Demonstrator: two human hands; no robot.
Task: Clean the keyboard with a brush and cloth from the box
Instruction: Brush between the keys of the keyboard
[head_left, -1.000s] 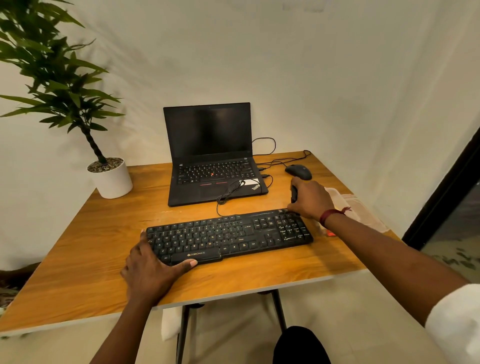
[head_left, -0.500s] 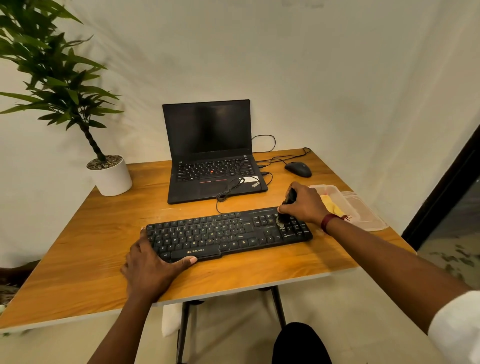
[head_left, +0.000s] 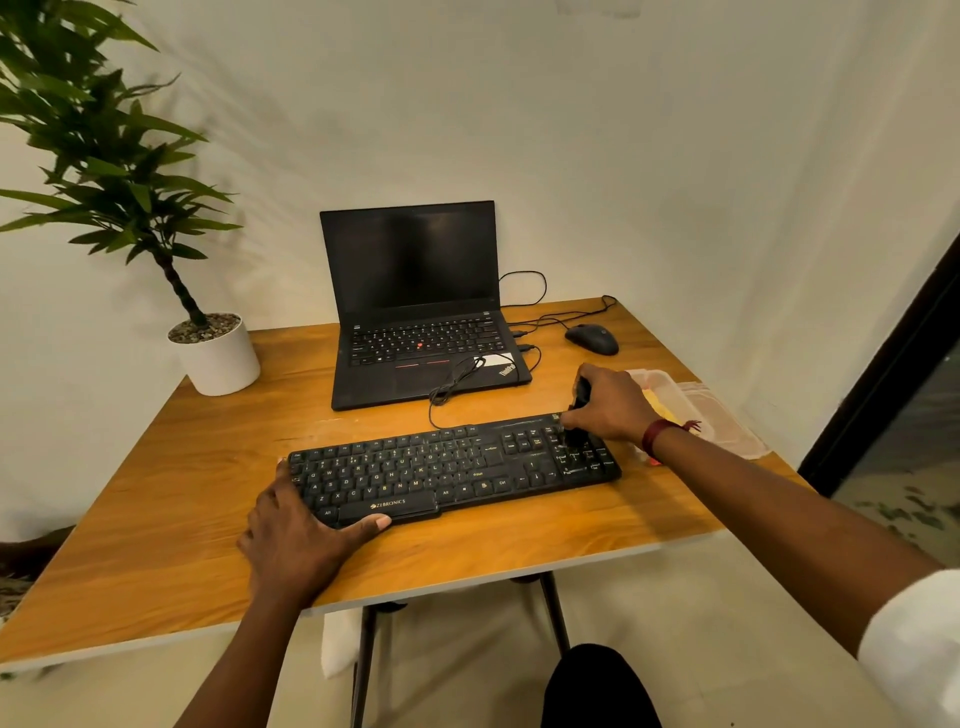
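Note:
A black keyboard (head_left: 447, 470) lies across the middle of the wooden table (head_left: 156, 483). My left hand (head_left: 298, 535) holds its front left corner, thumb along the front edge. My right hand (head_left: 613, 402) grips a black brush (head_left: 581, 400) upright, its bristles down on the number pad at the keyboard's right end. A clear plastic box (head_left: 670, 387) sits just right of that hand, with a yellow cloth (head_left: 660, 408) inside and its lid (head_left: 727, 421) beside it.
An open black laptop (head_left: 415, 306) stands behind the keyboard, cables trailing to its right. A black mouse (head_left: 592, 339) lies at the back right. A potted plant (head_left: 215, 353) occupies the back left corner. The table's front edge is near my body.
My right hand brought the brush from beside the box onto the keyboard's number pad. The left hand kept its hold on the keyboard's corner.

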